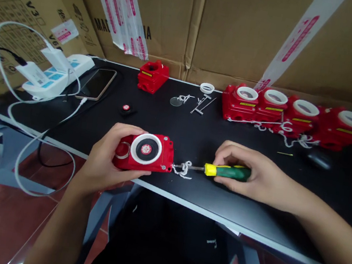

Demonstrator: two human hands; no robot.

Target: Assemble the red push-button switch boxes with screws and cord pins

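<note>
My left hand (106, 152) is closed around a red box-shaped housing (166, 155) with a white ring (160, 151) and a black round centre on its upper face. In my right hand (245, 173) is a screwdriver (231, 172) with a green and yellow handle. Its shaft points left toward the housing's right end; whether the tip touches cannot be made out. A knotted white cord (185, 168) lies by that end, around the shaft.
Several red housings (241, 111) with white rings stand at the back right, white cords before them. Another red housing (153, 77), a loose white ring (207, 88), small metal parts (202, 105) and a black knob (125, 108) lie behind my hands. A phone (99, 84) and power strip (58, 77) are left.
</note>
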